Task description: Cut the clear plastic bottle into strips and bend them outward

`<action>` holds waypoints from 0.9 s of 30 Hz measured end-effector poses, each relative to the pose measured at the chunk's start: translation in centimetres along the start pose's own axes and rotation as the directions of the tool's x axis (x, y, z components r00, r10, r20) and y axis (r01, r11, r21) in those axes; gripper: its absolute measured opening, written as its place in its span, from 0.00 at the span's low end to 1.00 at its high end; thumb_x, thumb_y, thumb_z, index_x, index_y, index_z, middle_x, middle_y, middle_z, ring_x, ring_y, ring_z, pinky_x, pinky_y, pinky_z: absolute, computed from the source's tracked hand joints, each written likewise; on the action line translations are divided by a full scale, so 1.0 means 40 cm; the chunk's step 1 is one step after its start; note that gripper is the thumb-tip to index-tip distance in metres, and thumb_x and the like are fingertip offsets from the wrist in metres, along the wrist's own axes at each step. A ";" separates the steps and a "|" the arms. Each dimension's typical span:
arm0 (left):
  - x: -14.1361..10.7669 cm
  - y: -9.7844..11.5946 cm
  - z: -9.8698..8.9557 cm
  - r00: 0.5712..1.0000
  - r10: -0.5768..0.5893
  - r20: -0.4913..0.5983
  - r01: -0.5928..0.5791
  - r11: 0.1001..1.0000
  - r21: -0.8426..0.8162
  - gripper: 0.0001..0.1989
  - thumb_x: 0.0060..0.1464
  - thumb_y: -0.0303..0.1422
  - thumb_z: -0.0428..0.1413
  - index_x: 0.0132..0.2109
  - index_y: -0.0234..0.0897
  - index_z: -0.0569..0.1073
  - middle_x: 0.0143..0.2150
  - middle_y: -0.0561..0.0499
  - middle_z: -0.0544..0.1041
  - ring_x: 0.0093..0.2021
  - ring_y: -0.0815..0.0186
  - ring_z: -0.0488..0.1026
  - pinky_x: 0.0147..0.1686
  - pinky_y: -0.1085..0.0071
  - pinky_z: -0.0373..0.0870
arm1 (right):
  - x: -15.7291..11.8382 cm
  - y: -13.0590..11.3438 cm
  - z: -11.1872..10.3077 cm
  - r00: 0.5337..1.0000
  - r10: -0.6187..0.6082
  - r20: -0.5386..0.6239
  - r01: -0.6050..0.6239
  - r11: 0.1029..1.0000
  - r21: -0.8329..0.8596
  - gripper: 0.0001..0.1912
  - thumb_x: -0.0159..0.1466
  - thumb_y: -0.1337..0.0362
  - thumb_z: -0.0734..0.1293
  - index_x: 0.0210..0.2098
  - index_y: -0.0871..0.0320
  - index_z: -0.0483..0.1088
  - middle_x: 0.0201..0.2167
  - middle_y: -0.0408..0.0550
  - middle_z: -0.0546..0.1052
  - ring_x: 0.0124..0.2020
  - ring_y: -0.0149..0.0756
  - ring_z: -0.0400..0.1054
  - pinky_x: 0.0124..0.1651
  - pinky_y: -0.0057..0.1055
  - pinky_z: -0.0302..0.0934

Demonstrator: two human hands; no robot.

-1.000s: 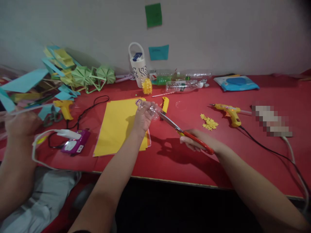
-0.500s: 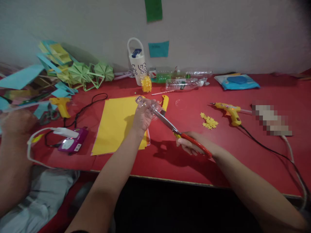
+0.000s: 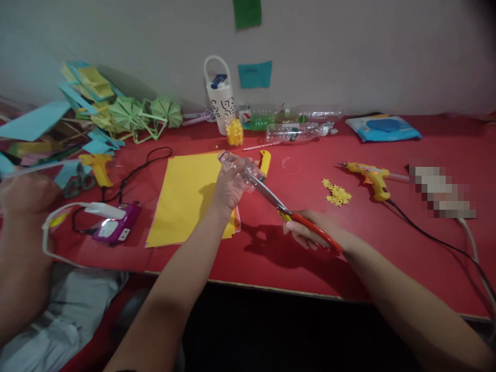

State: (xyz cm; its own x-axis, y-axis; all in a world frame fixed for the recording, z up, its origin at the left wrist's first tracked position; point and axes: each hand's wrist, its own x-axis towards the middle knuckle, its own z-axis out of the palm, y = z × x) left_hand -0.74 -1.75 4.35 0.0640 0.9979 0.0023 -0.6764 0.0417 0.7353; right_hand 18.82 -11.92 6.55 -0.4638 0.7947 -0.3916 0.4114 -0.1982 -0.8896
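My left hand (image 3: 229, 186) is closed around a clear plastic bottle piece (image 3: 251, 173), its neck pointing up and to the left. In my right hand (image 3: 306, 230) is a pair of scissors (image 3: 315, 231) with red handles. The scissor blades reach up and left to the plastic; whether they are cutting into it I cannot tell. Under my left hand lies a stack of yellow paper (image 3: 186, 196). Just beyond the plastic is a yellow-handled tool (image 3: 265, 162), partly hidden.
Yellow stars (image 3: 338, 194) and a glue gun (image 3: 368, 178) lie to the right. Several plastic bottles (image 3: 290, 133), a white tumbler (image 3: 221, 106) and a wipes pack (image 3: 383, 129) stand or lie along the wall. Left are another glue gun (image 3: 96, 166), a purple power adapter (image 3: 118, 225) and another person's arm (image 3: 27, 232).
The view has shifted slightly, so things on the right appear a little farther right. Both hands keep their holds on the plastic and the scissors.
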 end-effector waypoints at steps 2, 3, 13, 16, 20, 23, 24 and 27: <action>0.002 -0.001 -0.003 1.000 0.006 0.006 -0.006 1.000 -0.004 0.16 0.44 0.29 0.64 0.42 0.41 0.72 0.33 0.53 0.80 0.49 0.58 0.78 0.49 0.64 0.71 | 0.000 0.002 0.001 1.000 0.002 -0.008 -0.002 1.000 -0.001 0.29 0.54 0.35 0.64 0.27 0.57 0.66 0.13 0.36 0.65 0.14 0.23 0.58 0.19 0.24 0.53; 0.004 -0.001 -0.005 1.000 0.007 0.006 -0.007 1.000 -0.006 0.15 0.43 0.29 0.65 0.40 0.41 0.71 0.33 0.53 0.80 0.49 0.58 0.78 0.48 0.64 0.71 | 0.001 0.004 0.002 1.000 0.007 -0.013 -0.007 1.000 -0.003 0.29 0.55 0.35 0.64 0.27 0.57 0.66 0.13 0.36 0.65 0.14 0.23 0.58 0.18 0.24 0.53; 0.001 0.001 0.000 1.000 0.020 0.003 -0.020 1.000 0.003 0.14 0.43 0.27 0.64 0.38 0.42 0.71 0.31 0.54 0.79 0.48 0.59 0.78 0.47 0.64 0.72 | 0.006 0.014 0.004 0.999 0.024 -0.030 -0.024 1.000 -0.005 0.26 0.56 0.39 0.65 0.27 0.57 0.65 0.14 0.35 0.65 0.13 0.23 0.58 0.17 0.23 0.53; 0.002 0.001 0.000 1.000 0.019 -0.001 -0.019 1.000 -0.008 0.14 0.43 0.27 0.64 0.38 0.41 0.71 0.31 0.55 0.79 0.48 0.59 0.78 0.47 0.64 0.72 | 0.005 0.011 0.003 0.999 0.024 -0.032 -0.025 1.000 -0.004 0.26 0.56 0.39 0.65 0.28 0.57 0.66 0.14 0.36 0.65 0.13 0.23 0.58 0.17 0.23 0.53; 0.003 0.001 -0.001 1.000 0.010 -0.015 -0.010 1.000 -0.007 0.13 0.43 0.28 0.65 0.36 0.41 0.70 0.31 0.55 0.79 0.48 0.59 0.78 0.46 0.65 0.72 | 0.006 0.015 0.003 0.999 0.022 -0.029 -0.023 1.000 -0.002 0.25 0.56 0.40 0.66 0.27 0.57 0.66 0.13 0.36 0.66 0.13 0.24 0.58 0.18 0.24 0.53; 0.003 0.001 -0.001 1.000 0.008 -0.013 -0.008 1.000 -0.010 0.14 0.42 0.28 0.65 0.36 0.41 0.70 0.31 0.55 0.79 0.47 0.59 0.78 0.45 0.66 0.72 | 0.006 0.017 0.004 0.999 0.022 -0.029 -0.022 1.000 -0.004 0.25 0.57 0.39 0.65 0.27 0.57 0.66 0.14 0.36 0.66 0.13 0.23 0.58 0.18 0.24 0.53; 0.003 0.000 -0.001 1.000 0.007 -0.008 -0.007 1.000 -0.014 0.14 0.42 0.29 0.65 0.37 0.41 0.70 0.31 0.55 0.79 0.47 0.59 0.78 0.46 0.66 0.72 | 0.006 0.016 0.004 0.999 0.021 -0.028 -0.021 1.000 -0.006 0.25 0.57 0.39 0.65 0.27 0.57 0.65 0.14 0.36 0.66 0.13 0.23 0.58 0.18 0.24 0.53; 0.001 -0.001 0.000 1.000 0.005 0.001 -0.005 1.000 -0.014 0.17 0.42 0.29 0.65 0.40 0.42 0.70 0.32 0.55 0.79 0.49 0.59 0.78 0.47 0.65 0.72 | 0.004 0.009 0.004 1.000 0.020 -0.021 -0.020 1.000 -0.009 0.26 0.56 0.38 0.65 0.27 0.56 0.65 0.13 0.35 0.65 0.13 0.23 0.58 0.17 0.24 0.52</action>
State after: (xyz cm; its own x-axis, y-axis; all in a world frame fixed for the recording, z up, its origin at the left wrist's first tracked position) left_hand -0.70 -1.70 4.34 0.0612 0.9981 0.0064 -0.6866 0.0374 0.7261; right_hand 18.75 -11.95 6.14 -0.4394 0.8022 -0.4042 0.4274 -0.2091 -0.8796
